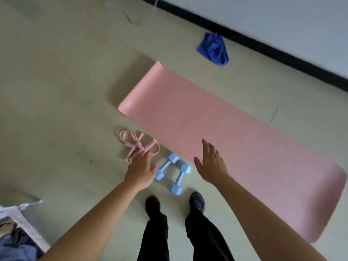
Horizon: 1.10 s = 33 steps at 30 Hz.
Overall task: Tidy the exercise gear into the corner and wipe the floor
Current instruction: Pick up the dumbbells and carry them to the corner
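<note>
A pink exercise mat [226, 132] lies unrolled flat on the floor, running from the middle to the lower right. Beside its near edge lie a pink skipping rope [133, 144] in a loose bundle and two light blue dumbbells [174, 173] side by side. A crumpled blue cloth [213, 48] rests near the wall. My left hand [141, 170] hovers between the rope and the dumbbells, fingers apart, holding nothing. My right hand [211, 162] is spread open above the mat's near edge, just right of the dumbbells.
A white wall with a black skirting board [263, 46] runs diagonally across the top right. My two feet in dark shoes [175, 204] stand just behind the dumbbells. A pale-framed piece of furniture holding clothes [17, 234] sits at the lower left. A thin cable [130, 17] lies far back.
</note>
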Tool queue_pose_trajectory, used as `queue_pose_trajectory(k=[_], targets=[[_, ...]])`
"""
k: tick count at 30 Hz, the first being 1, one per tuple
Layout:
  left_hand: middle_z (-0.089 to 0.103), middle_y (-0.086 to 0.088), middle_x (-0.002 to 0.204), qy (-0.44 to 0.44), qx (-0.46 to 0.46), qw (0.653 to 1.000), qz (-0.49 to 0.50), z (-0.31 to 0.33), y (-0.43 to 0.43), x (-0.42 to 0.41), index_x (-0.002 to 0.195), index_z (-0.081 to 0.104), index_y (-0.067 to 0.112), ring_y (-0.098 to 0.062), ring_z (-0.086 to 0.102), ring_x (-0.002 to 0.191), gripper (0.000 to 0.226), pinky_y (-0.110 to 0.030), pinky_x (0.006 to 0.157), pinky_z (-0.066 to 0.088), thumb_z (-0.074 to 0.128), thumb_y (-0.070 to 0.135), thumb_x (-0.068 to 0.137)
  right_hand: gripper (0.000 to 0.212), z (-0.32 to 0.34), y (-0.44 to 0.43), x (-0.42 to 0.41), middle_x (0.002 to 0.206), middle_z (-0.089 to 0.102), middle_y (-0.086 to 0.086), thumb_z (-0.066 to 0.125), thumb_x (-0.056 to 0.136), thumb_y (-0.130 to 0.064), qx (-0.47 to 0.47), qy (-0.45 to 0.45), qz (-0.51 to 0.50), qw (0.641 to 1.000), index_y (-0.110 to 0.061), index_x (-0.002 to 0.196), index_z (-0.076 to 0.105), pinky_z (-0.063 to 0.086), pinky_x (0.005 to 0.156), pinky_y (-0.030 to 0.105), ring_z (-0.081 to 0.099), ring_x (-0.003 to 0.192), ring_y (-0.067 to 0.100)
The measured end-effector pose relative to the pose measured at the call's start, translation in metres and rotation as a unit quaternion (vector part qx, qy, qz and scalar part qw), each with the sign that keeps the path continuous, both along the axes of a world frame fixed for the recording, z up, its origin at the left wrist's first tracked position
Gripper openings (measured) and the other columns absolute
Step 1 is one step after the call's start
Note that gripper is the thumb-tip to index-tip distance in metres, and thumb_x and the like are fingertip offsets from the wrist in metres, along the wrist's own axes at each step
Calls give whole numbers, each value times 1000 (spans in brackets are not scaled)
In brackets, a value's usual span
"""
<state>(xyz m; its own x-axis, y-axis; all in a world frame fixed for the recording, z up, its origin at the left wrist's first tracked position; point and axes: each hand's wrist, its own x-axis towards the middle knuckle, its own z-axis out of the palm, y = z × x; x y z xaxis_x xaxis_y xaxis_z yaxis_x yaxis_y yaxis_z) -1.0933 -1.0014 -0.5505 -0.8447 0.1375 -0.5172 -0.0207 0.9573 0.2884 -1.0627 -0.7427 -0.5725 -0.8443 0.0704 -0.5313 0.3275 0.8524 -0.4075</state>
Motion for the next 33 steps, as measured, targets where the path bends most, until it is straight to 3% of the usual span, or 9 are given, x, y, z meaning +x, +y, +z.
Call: queue_pose_trajectory(k=[2,7,11,15,19,23,26,29,33], targets=[[46,-15,144,-45,12,999,14,-67,2,-8,140,44,5,-34,38,136,49,-44,109,35,49,28,97,76,-63,-14,5,161,23,9,46,103,-40,-21,-52,-29,998,-15,161,3,40,109,46,36,141,32],[29,-13,157,-139,-8,990,9,-258,-1,-3,152,26,7,-31,28,143,59,-43,115,28,46,26,100,76,-243,-62,37,159,25,9,48,102,-38,-58,-182,-127,973,-16,160,4,39,105,42,37,140,30],[40,-19,145,-144,-10,989,-15,-381,-13,0,145,32,0,-38,39,132,57,-45,109,33,52,15,95,75,-360,-96,60,159,25,13,49,102,-36,-83,-258,-177,946,-14,160,6,36,107,43,37,142,31],[37,-26,147,-147,-41,988,-29,-488,-27,0,147,26,-6,-42,38,133,64,-45,110,30,53,12,92,75,-461,-122,77,160,26,14,48,102,-35,-113,-302,-227,919,-13,160,7,33,110,41,35,144,30],[37,-29,145,-152,-48,987,-23,-565,-28,-8,147,26,-7,-45,38,133,65,-46,108,31,54,16,93,74,-529,-140,75,156,36,13,52,99,-39,-153,-274,-311,897,-14,159,16,36,112,45,39,142,31],[49,-25,133,-137,-19,990,38,-612,-21,-18,132,40,-2,-42,48,123,51,-45,98,41,56,28,94,39,-574,-150,64,118,61,8,59,94,-30,-199,-246,-399,860,-11,126,46,48,91,43,59,107,29],[57,-24,123,-142,-21,989,37,-619,-22,-29,121,45,-1,-41,55,113,38,-39,85,42,52,29,98,17,-581,-153,57,94,59,4,57,96,-20,-277,-242,-484,794,-12,108,48,52,82,38,61,84,20],[61,-22,117,-167,-6,984,55,-600,-29,-32,118,49,2,-39,59,107,34,-37,82,43,53,27,96,10,-563,-151,54,87,51,7,54,94,-8,-299,-222,-537,756,-14,93,47,50,78,34,53,77,18],[64,-18,98,-195,37,971,133,-532,-37,-11,95,54,8,-36,62,93,19,-39,75,45,55,25,86,6,-498,-139,66,79,53,7,55,90,-12,-275,-208,-587,732,-16,88,51,43,73,35,50,76,20]])
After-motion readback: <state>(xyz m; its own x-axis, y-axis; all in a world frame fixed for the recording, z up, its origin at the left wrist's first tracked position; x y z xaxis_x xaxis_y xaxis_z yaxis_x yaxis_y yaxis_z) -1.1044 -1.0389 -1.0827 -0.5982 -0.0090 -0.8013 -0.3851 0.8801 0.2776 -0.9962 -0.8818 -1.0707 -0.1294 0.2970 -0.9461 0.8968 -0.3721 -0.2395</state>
